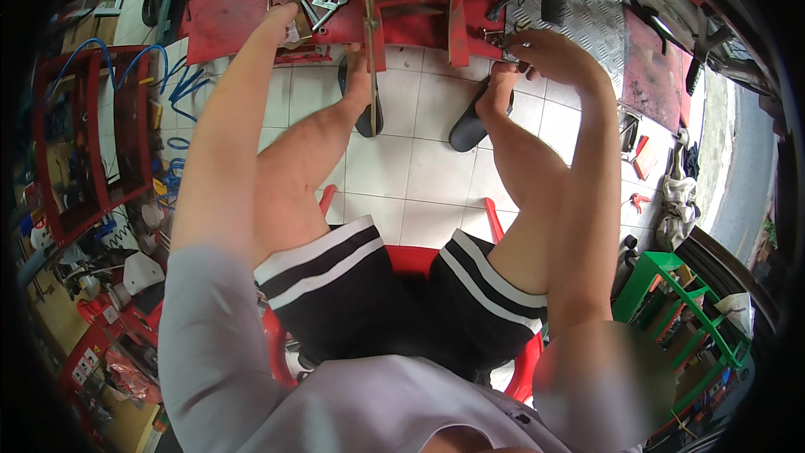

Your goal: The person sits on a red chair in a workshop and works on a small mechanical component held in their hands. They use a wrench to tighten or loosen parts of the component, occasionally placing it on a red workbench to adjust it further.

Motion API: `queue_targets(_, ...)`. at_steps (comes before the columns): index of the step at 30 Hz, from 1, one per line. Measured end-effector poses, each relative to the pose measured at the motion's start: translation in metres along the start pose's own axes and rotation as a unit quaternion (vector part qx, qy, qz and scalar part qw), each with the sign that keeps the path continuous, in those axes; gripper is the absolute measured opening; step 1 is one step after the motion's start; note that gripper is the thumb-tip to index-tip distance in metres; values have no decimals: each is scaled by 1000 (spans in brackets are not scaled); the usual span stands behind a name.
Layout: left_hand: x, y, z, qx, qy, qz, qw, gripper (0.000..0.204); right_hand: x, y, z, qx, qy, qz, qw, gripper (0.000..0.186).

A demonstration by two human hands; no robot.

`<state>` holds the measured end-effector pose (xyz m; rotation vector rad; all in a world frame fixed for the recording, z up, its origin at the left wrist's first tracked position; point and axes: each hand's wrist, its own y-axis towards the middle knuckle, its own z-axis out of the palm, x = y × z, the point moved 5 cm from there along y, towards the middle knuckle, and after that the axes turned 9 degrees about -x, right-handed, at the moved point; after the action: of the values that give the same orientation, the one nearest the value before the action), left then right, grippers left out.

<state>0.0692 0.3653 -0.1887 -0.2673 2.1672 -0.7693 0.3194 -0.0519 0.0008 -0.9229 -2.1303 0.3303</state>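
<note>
Small metal parts (493,34) lie at the near edge of the red platform (231,13), right of its middle, by the fingertips of your right hand (537,49). That hand is half open, its fingers loosely curled; you can't tell from this view whether they grip anything. Your left hand (283,18) reaches over the platform's near edge, left of its middle, at a small tan packet (299,30); its fingers are mostly hidden, so how far they are closed, and whether they hold the packet, cannot be told. Beside the packet on the platform lie metal spanners (330,13). A red steel frame (459,13) rises from the platform's middle, and ridged metal plate (587,33) adjoins it on the right. Your dark sandals (471,124) rest on white floor tiles (377,169) just before the platform.
</note>
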Motion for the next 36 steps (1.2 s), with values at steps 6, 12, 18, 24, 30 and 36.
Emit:
queue_targets(6,-32,-223,40,248,-72,-4,966,32,-13,23,20,-4,-123,-118,985,29)
queue_targets(12,16,-289,61,194,-3,53,980,28,27,4,28,-69,-31,-58,995,34)
queue_targets(18,8,-282,58,161,168,223,947,34,36,16,37,-97,-39,-72,992,36)
queue_targets(24,-55,-279,60,-1,262,400,878,41,54,18,-3,-298,65,-111,946,47)
queue_targets(30,-22,-267,66,117,387,319,857,29,87,13,-16,-402,323,-307,800,56)
queue_targets(36,-2,-282,51,127,246,320,906,15,85,37,-26,-236,419,-244,842,70)
